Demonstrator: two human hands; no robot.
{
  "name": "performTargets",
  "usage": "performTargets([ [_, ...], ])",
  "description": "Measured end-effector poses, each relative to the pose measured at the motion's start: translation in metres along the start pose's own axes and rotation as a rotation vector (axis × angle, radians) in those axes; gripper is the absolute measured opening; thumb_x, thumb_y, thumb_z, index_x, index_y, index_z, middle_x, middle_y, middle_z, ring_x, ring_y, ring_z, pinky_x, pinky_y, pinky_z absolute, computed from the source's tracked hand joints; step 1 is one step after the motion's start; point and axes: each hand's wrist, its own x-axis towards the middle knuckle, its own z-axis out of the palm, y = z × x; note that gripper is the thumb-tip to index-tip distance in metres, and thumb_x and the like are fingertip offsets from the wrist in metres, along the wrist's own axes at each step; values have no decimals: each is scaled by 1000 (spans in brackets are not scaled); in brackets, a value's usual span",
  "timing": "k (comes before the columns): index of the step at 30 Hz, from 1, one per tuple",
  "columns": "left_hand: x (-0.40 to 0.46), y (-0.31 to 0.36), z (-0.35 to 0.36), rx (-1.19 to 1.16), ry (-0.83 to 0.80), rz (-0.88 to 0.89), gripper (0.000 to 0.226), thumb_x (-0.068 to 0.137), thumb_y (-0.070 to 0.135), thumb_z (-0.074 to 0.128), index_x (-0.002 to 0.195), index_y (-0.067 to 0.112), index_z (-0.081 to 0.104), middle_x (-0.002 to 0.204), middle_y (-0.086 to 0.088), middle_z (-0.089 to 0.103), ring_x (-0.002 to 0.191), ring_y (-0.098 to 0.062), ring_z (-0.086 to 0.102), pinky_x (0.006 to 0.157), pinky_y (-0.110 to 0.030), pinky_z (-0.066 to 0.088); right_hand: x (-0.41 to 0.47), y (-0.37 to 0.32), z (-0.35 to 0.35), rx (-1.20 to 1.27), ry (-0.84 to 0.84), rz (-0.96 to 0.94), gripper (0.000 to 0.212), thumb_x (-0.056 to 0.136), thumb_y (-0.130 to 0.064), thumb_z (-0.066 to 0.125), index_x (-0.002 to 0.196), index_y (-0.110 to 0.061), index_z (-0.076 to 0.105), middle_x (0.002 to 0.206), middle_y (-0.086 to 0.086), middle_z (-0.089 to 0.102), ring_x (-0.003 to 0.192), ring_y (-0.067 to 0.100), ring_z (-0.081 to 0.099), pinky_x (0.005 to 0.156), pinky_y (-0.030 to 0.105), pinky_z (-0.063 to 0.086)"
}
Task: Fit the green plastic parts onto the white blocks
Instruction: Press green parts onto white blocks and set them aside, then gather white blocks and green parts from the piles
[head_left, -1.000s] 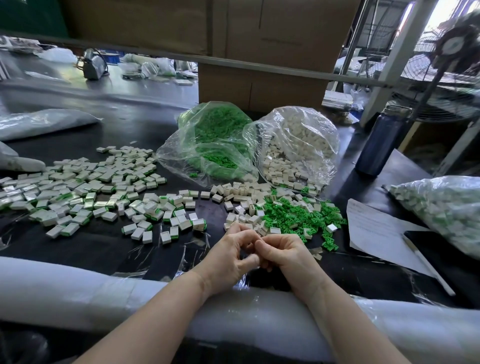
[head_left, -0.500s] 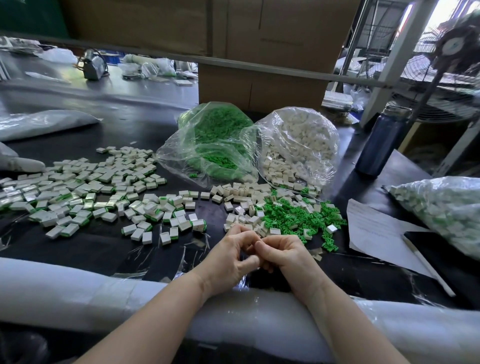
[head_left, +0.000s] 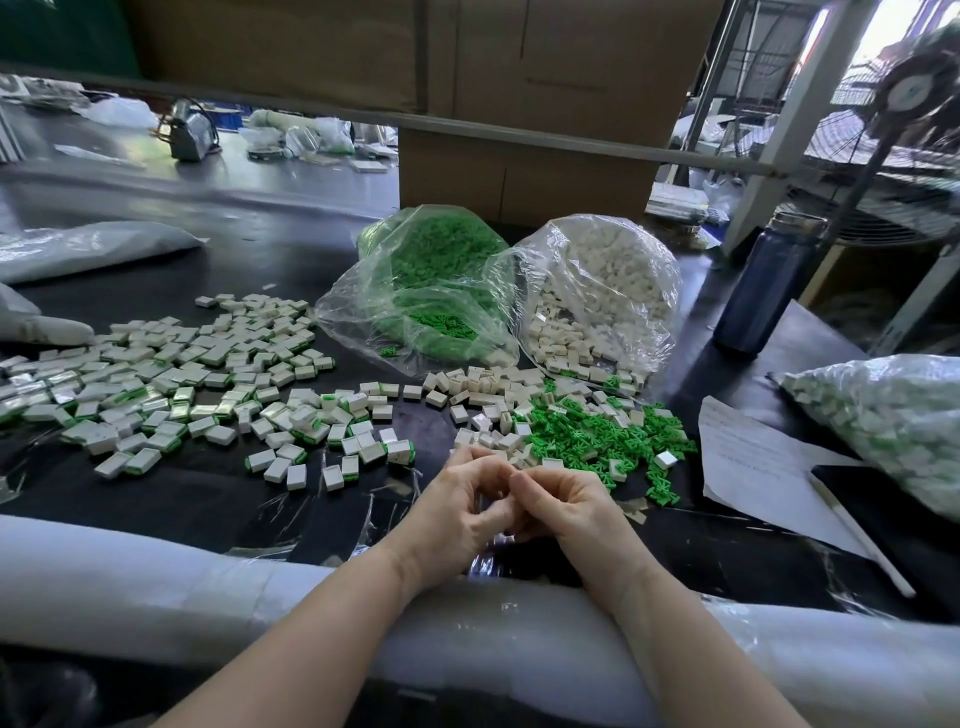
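Your left hand (head_left: 457, 512) and right hand (head_left: 566, 506) have their fingers curled tight together, hiding whatever's pinched, so a crooked press could pop it out into the loose green parts (head_left: 592, 436) and white blocks (head_left: 483, 387) just beyond them.

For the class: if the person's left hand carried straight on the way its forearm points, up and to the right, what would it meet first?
The right hand: the left hand already touches it at the fingers. Beyond lies the loose green parts pile, though depth is unclear.

Daylight from upper right; sharp, edges bowed.
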Motion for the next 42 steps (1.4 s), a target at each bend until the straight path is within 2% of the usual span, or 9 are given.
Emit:
performTargets([
  [4,2,-4,-2,9,95,-43,8,87,9,61,85,16,62,109,-5,46,88,-13,55,76,-13,47,1,2,-4,-3,147,-68,22,80,-20,64,95,-4,68,78,6,72,68,17,68,55,23,54],
  [6,2,-4,-1,16,80,-52,4,87,9,61,86,13,62,110,-5,45,86,-12,55,76,-15,48,0,1,-5,-40,165,-106,6,82,-9,66,87,-8,69,76,7,72,67,19,67,56,24,54],
  [9,2,-4,-1,22,56,-74,2,86,10,62,87,8,63,112,-6,45,91,-21,57,84,-28,53,-2,1,-3,-134,177,-138,16,80,-3,69,72,-17,69,66,4,69,58,13,62,53,21,50],
  [19,0,-4,-2,110,100,-49,3,87,13,61,86,12,63,84,1,58,75,-11,57,69,-17,48,0,1,-2,-264,253,-127,10,86,-7,63,77,-11,63,69,1,64,62,12,59,59,26,52],
  [25,1,-9,-8,34,449,-198,14,88,10,58,97,21,58,85,1,65,76,-16,66,75,-31,56,2,5,-13,-372,699,-130,15,86,-14,65,72,-17,60,74,1,63,70,15,56,58,12,43],
  [31,3,-17,-14,223,681,-247,15,88,3,57,98,12,65,109,-8,52,75,-6,51,78,-13,39,4,6,-17,-521,841,-22,9,88,-16,62,80,-20,59,94,7,62,90,23,57,84,41,46],
  [33,4,-18,-13,297,663,-283,19,88,4,57,105,5,64,119,-10,41,86,-10,47,83,-9,32,3,6,-17,-570,848,43,9,88,-15,60,84,-22,59,101,4,60,101,25,54,93,46,41],
  [36,4,-17,-11,398,605,-350,31,87,7,58,117,-1,58,127,-14,34,113,-25,43,100,-21,31,4,6,-18,-676,822,169,10,89,-15,57,94,-22,62,112,3,57,111,25,49,95,40,36],
  [42,2,-11,-6,648,496,-403,43,89,23,57,130,13,49,136,-8,26,126,-27,25,106,-30,22,4,5,-14,-841,719,299,23,90,-22,58,111,-28,60,123,3,50,120,23,41,99,37,29],
])
